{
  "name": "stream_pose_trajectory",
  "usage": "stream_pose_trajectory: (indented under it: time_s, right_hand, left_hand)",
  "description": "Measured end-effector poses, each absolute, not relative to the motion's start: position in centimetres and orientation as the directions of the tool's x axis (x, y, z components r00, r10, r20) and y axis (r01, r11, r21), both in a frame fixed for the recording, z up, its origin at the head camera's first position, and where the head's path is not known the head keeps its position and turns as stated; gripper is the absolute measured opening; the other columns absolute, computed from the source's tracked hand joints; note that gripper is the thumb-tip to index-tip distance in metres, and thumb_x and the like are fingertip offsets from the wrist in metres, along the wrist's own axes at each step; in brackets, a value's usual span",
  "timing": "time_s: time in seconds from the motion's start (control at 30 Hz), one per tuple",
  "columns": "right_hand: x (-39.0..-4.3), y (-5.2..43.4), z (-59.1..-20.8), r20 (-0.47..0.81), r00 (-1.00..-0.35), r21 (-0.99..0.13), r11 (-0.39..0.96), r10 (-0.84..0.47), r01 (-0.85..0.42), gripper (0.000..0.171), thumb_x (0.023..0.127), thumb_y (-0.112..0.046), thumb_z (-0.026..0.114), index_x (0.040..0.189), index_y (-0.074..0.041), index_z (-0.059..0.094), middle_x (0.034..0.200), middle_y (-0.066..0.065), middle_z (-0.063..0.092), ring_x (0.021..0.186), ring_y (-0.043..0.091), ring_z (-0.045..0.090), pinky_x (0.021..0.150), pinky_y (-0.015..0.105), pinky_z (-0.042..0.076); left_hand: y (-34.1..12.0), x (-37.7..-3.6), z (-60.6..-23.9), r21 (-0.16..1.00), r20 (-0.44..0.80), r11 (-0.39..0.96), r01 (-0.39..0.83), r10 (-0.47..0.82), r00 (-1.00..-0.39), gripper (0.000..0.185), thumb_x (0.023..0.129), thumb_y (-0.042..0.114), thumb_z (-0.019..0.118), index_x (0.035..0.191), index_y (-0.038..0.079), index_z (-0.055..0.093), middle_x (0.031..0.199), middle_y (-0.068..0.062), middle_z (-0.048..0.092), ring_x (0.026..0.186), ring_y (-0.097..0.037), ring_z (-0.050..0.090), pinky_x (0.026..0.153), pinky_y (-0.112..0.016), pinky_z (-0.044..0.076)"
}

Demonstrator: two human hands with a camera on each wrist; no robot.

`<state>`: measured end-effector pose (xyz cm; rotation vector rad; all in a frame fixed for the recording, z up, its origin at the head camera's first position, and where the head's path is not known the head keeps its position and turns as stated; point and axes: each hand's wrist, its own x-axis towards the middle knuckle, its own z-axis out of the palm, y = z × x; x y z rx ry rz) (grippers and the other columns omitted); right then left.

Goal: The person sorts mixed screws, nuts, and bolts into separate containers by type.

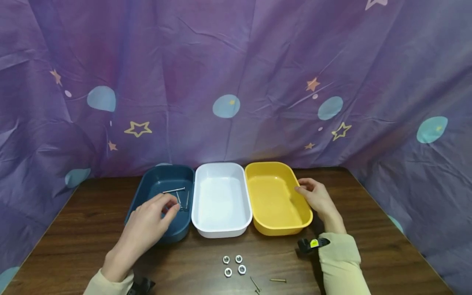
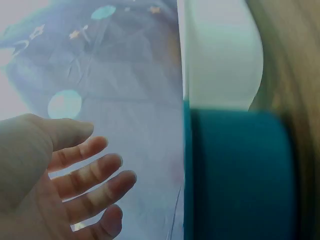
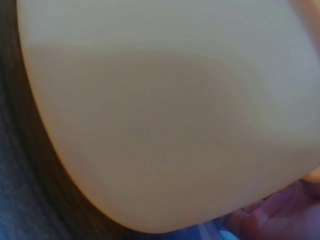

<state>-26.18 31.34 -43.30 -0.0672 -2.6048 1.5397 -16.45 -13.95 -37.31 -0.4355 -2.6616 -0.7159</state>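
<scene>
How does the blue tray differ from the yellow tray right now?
The blue tray sits at the left end of the row, the yellow tray at the right end. The blue tray holds several long metal screws; the yellow tray looks empty. The left hand hovers open over the blue tray; the right hand rests on the yellow tray's rim. Both look alike in shape and size.
</scene>
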Motion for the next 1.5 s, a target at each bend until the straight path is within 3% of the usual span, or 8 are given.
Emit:
stream_pose_trajectory:
  time_s: [0.23, 0.43, 0.77, 1.03, 1.33, 1.5]
  right_hand:
    - [-26.7, 31.4, -43.0, 0.096, -0.992, -0.874, 0.484, 0.088, -0.041, 0.035, 0.094, -0.01, 0.062, 0.123, 0.009, 0.056, 0.099, 0.017, 0.06, 0.079, 0.013, 0.056, 0.065, 0.022, 0.048]
    - [-26.6, 31.5, -43.3, 0.091, -0.992, -0.877, 0.479, 0.083, -0.04, 0.035, 0.094, -0.011, 0.063, 0.123, 0.009, 0.056, 0.099, 0.016, 0.06, 0.081, 0.014, 0.055, 0.066, 0.022, 0.048]
    - [-26.4, 31.6, -43.3, 0.08, -0.993, -0.879, 0.476, 0.086, -0.03, 0.036, 0.095, -0.011, 0.062, 0.124, 0.009, 0.055, 0.099, 0.015, 0.06, 0.08, 0.014, 0.055, 0.066, 0.022, 0.048]
    - [-26.2, 31.6, -43.4, 0.059, -0.994, -0.874, 0.486, 0.096, -0.005, 0.039, 0.095, -0.013, 0.063, 0.126, 0.008, 0.055, 0.103, 0.017, 0.06, 0.083, 0.015, 0.055, 0.067, 0.022, 0.048]
    - [-26.0, 31.4, -43.6, 0.08, -0.993, -0.891, 0.453, 0.083, -0.034, 0.038, 0.094, -0.011, 0.063, 0.125, 0.009, 0.054, 0.098, 0.013, 0.061, 0.078, 0.01, 0.056, 0.065, 0.022, 0.048]
    - [-26.1, 31.4, -43.5, 0.067, -0.994, -0.883, 0.469, 0.085, -0.019, 0.039, 0.094, -0.012, 0.064, 0.125, 0.009, 0.054, 0.1, 0.014, 0.061, 0.079, 0.011, 0.056, 0.066, 0.022, 0.049]
  left_hand:
    - [-11.5, -15.3, -37.5, 0.433, 0.4, 0.776, 0.458, 0.29, -0.869, 0.007, 0.094, 0.026, 0.067, 0.092, 0.02, 0.069, 0.081, 0.015, 0.059, 0.068, -0.003, 0.054, 0.06, -0.029, 0.045]
    - [-9.5, -14.3, -37.7, 0.415, 0.383, 0.703, 0.578, 0.442, -0.812, 0.005, 0.092, 0.024, 0.068, 0.095, 0.02, 0.068, 0.081, 0.019, 0.057, 0.072, -0.002, 0.055, 0.062, -0.028, 0.046]
    - [-6.5, -14.5, -40.6, 0.477, 0.11, 0.594, 0.648, 0.691, -0.715, 0.02, 0.088, 0.014, 0.072, 0.107, 0.017, 0.068, 0.078, 0.02, 0.052, 0.071, 0.001, 0.051, 0.066, -0.025, 0.045]
    - [-5.4, -14.5, -42.5, 0.466, 0.001, 0.634, 0.616, 0.696, -0.718, 0.022, 0.083, 0.014, 0.076, 0.104, 0.018, 0.067, 0.072, 0.018, 0.048, 0.067, 0.0, 0.048, 0.06, -0.021, 0.042]
    - [-5.6, -14.5, -43.0, 0.458, -0.012, 0.626, 0.631, 0.714, -0.7, 0.024, 0.081, 0.011, 0.077, 0.098, 0.022, 0.064, 0.087, 0.014, 0.053, 0.077, -0.002, 0.05, 0.069, -0.023, 0.045]
    - [-5.5, -14.8, -43.2, 0.489, -0.039, 0.644, 0.588, 0.69, -0.722, 0.023, 0.08, 0.015, 0.079, 0.094, 0.025, 0.063, 0.077, 0.015, 0.05, 0.069, -0.002, 0.047, 0.062, -0.023, 0.041]
